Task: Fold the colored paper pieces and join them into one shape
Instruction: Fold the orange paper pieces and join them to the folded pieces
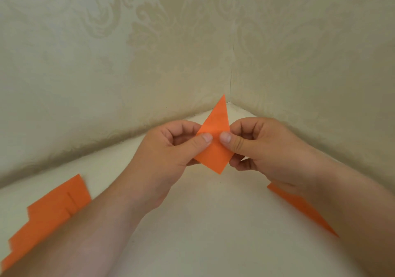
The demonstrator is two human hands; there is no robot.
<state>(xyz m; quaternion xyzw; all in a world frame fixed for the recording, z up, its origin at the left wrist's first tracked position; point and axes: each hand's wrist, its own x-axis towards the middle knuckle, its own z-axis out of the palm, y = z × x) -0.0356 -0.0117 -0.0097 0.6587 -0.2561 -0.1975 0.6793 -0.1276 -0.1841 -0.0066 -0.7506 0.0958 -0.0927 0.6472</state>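
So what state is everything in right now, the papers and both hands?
Folded orange piece: held up off the table, pointed tip upward, pinched from both sides.
Left hand: thumb pressed on the piece's left part, fingers curled behind.
Right hand: thumb pressed on its right part, fingers curled behind.
Orange paper stack: lying flat on the table at left, staggered, untouched.
Orange piece at right: lying on the table, partly hidden under the right forearm.
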